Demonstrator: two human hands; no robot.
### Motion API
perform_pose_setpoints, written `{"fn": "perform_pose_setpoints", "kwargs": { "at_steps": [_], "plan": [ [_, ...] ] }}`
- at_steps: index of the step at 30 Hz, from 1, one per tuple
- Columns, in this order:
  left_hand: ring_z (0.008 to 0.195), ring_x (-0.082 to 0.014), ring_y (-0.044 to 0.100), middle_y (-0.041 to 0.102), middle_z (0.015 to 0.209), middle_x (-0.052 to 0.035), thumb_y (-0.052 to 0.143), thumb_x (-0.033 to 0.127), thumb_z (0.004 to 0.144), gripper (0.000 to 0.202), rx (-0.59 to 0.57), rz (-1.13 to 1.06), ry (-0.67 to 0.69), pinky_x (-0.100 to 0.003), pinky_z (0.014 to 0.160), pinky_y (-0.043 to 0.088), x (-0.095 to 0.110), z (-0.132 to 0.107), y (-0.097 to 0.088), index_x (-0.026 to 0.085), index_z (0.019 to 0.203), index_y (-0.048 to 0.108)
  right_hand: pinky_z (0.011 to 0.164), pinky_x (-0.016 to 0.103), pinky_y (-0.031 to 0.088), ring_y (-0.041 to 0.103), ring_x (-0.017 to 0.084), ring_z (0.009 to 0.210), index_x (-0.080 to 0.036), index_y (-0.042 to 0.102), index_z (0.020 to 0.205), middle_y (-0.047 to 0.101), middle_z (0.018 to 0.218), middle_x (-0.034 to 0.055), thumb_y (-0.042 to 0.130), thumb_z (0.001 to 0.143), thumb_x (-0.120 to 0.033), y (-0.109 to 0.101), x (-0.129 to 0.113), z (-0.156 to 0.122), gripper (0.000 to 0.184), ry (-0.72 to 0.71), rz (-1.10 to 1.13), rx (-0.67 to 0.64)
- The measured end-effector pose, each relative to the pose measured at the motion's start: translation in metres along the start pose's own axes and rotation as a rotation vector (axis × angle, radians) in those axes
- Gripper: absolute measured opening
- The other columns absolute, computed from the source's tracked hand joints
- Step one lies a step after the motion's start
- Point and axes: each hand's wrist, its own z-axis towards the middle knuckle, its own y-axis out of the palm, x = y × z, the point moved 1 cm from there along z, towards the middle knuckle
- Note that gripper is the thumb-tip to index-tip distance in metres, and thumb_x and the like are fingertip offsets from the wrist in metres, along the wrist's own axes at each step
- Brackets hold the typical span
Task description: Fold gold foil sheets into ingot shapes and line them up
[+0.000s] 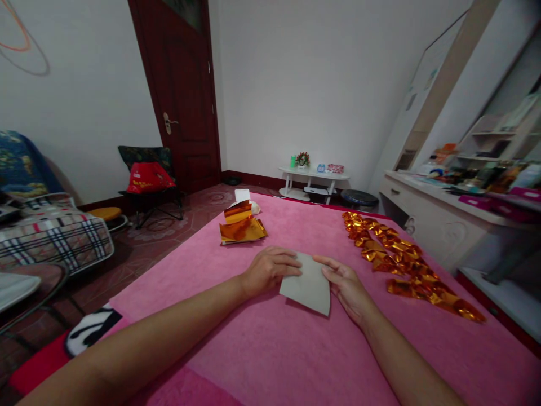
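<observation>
A pale grey sheet of paper lies flat on the pink blanket in front of me. My left hand rests on the sheet's left edge, its fingers curled and pressing down on the paper. On the right edge lies my right hand, fingers stretched out flat along the paper. Both hands touch the sheet; neither lifts it.
A stack of shiny gold foil sheets sits further back on the left. A row of several folded gold foil pieces runs along the right. A white dresser stands at the right, a dark red door and a chair behind.
</observation>
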Motion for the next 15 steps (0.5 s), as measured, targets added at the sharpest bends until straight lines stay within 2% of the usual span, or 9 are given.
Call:
{"fn": "perform_pose_setpoints", "kwargs": {
  "at_steps": [4, 7, 9, 11, 15],
  "plan": [
    [0.119, -0.0213, 0.052, 0.067, 0.115, -0.0037, 0.056, 0.018, 0.086, 0.025, 0.087, 0.088, -0.023, -0.039, 0.095, 0.043, -0.009, 0.006, -0.003, 0.025, 0.106, 0.067, 0.09, 0.04, 0.047, 0.059, 0.024, 0.106, -0.024, 0.058, 0.12, 0.061, 0.12, 0.0093, 0.064, 0.074, -0.027, -0.007, -0.007, 0.007, 0.047, -0.28, -0.18, 0.062],
    [0.118, -0.0204, 0.054, 0.067, 0.115, -0.0046, 0.055, 0.016, 0.085, 0.027, 0.081, 0.051, -0.046, -0.039, 0.095, 0.044, -0.01, 0.007, 0.001, 0.024, 0.107, 0.067, 0.105, 0.045, 0.033, 0.039, 0.025, 0.129, -0.03, 0.057, 0.124, 0.038, 0.144, 0.0051, 0.061, 0.073, -0.02, -0.009, -0.011, 0.005, 0.052, -0.526, -0.599, 0.135],
    [0.108, -0.0191, 0.061, 0.069, 0.11, -0.006, 0.053, 0.015, 0.086, 0.027, 0.019, -0.023, -0.071, -0.036, 0.093, 0.046, -0.009, 0.004, 0.007, 0.023, 0.107, 0.068, 0.11, 0.046, 0.026, 0.028, 0.024, 0.136, -0.033, 0.057, 0.124, 0.028, 0.15, 0.0009, 0.059, 0.074, -0.015, -0.008, -0.012, 0.002, 0.054, -0.625, -0.876, 0.12],
    [0.1, -0.0179, 0.065, 0.07, 0.106, -0.0072, 0.05, 0.014, 0.085, 0.03, -0.097, -0.103, -0.119, -0.032, 0.09, 0.048, -0.005, 0.0, 0.011, 0.022, 0.109, 0.067, 0.11, 0.046, 0.025, 0.027, 0.023, 0.136, -0.034, 0.058, 0.123, 0.031, 0.149, -0.0003, 0.057, 0.074, -0.011, -0.008, -0.012, -0.002, 0.054, -0.661, -1.019, 0.021],
    [0.099, -0.0188, 0.065, 0.07, 0.108, -0.0071, 0.05, 0.013, 0.083, 0.035, -0.298, -0.215, -0.232, -0.03, 0.089, 0.048, 0.005, -0.003, 0.01, 0.024, 0.112, 0.066, 0.102, 0.046, 0.036, 0.046, 0.024, 0.122, -0.032, 0.07, 0.105, 0.055, 0.131, 0.0031, 0.056, 0.073, -0.007, -0.009, -0.014, -0.009, 0.043, -0.652, -1.073, -0.187]
  ]
}}
